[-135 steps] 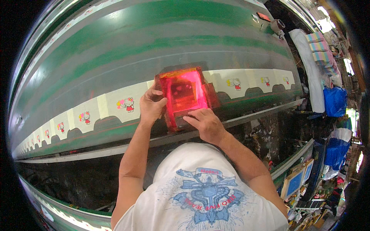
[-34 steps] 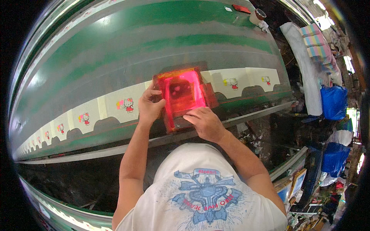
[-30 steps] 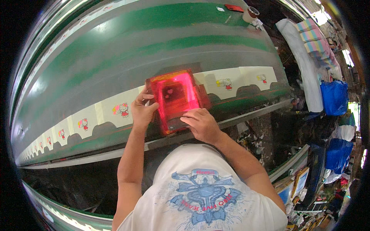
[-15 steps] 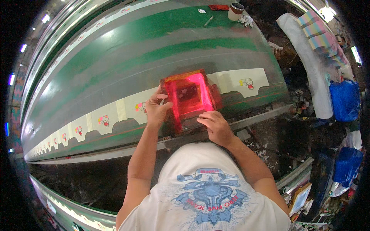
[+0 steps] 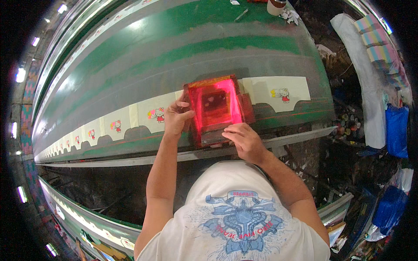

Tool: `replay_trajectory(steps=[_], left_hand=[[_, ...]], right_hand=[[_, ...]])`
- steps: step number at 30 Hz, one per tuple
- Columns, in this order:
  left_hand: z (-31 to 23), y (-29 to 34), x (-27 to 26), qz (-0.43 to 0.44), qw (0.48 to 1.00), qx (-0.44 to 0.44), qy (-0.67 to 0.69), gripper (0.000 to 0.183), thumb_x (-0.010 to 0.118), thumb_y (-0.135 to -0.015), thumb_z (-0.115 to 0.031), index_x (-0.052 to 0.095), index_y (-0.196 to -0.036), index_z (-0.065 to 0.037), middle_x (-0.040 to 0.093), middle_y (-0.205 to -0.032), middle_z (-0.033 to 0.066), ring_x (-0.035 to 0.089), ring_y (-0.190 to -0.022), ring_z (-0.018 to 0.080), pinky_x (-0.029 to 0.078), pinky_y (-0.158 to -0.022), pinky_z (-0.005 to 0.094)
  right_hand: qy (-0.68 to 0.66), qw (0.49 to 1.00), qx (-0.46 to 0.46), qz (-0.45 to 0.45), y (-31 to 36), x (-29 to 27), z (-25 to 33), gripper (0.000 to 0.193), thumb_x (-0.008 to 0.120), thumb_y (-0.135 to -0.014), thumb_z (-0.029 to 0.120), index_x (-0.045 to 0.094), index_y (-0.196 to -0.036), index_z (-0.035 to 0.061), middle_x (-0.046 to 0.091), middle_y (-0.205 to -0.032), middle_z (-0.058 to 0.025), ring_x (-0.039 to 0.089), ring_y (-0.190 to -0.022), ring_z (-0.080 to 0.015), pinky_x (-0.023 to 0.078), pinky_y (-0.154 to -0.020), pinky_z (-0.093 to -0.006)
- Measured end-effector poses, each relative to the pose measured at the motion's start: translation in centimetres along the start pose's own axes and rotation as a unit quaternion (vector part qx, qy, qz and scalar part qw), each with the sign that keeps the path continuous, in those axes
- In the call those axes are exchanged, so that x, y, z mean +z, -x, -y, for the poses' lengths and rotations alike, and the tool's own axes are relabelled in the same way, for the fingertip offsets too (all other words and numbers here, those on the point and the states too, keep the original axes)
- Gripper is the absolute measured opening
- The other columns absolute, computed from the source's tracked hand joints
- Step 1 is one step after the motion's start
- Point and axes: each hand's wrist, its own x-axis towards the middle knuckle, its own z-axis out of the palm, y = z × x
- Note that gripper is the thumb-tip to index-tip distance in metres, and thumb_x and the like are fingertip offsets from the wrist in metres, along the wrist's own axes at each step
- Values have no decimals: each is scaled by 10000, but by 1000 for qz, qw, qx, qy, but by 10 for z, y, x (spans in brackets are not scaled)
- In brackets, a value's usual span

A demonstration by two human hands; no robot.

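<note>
A small screen-printing frame (image 5: 238,99), stained red with a bright pink inner border, lies over a pale strip on the long table. Small pale shapes show in its dark red middle. My left hand (image 5: 176,116) grips its left side, fingers along the far part and thumb nearer me. At the near right corner my right hand (image 5: 244,140) is closed, with bent fingertips on the frame's near edge beside a dark grey band (image 5: 212,136). Its fingers partly hide what they pinch. Right of the frame is a pale piece with a printed cartoon cat (image 5: 285,95).
More printed pieces (image 5: 116,126) run leftward along the table (image 5: 165,69), which is green and grey. A cup (image 5: 275,6) and crumpled tissue (image 5: 290,16) stand at the far edge. A metal rail (image 5: 287,140) borders the near side. Blue bags (image 5: 397,130) lie right.
The whole view has shifted slightly, bringing the cup nearer the upper edge. My left thumb has moved a little against the frame. Both hands stay at the same places on it.
</note>
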Motion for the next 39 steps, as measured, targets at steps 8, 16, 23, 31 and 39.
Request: replay_trajectory(steps=[8, 16, 23, 31, 39], left_hand=[[5, -3, -2, 33, 998, 44, 36, 373, 801, -831, 282, 716, -1037, -17, 511, -1824, 260, 663, -1553, 329, 663, -1111, 403], [5, -3, -3, 42, 997, 40, 47, 385, 803, -826, 289, 694, -1021, -25, 531, -1818, 245, 690, -1516, 301, 645, -1122, 398], [11, -5, -4, 32, 997, 56, 48, 359, 799, -826, 273, 683, -1005, -16, 570, -1795, 229, 726, -1441, 264, 638, -1110, 400], [16, -9, -6, 20, 998, 48, 25, 310, 813, -825, 224, 685, -1003, 5, 573, -1804, 195, 720, -1424, 205, 629, -1071, 349], [22, -10, -5, 13, 996, 88, -13, 275, 830, -849, 169, 690, -1020, 5, 554, -1826, 176, 739, -1311, 137, 624, -1013, 320]], right_hand=[[12, 999, 6, 31, -8, -5, 5, 462, 742, -887, -65, 799, -1334, 35, 771, -1328, -148, 743, -1261, -384, 609, -1112, -532], [113, 989, -2, 95, -28, 4, 23, 419, 747, -926, 30, 811, -1340, 42, 771, -1320, -132, 736, -1265, -358, 581, -1105, -514], [166, 965, 2, 205, -47, 0, 21, 399, 668, -999, 140, 803, -1362, 41, 799, -1311, -172, 755, -1249, -376, 582, -1112, -508], [142, 967, 14, 212, -107, -16, -30, 395, 655, -970, 23, 800, -1337, 27, 832, -1289, -197, 764, -1264, -407, 575, -1137, -534], [182, 974, 22, 136, -146, -1, -70, 470, 661, -952, -16, 804, -1393, 59, 824, -1298, -202, 756, -1241, -423, 575, -1120, -543]])
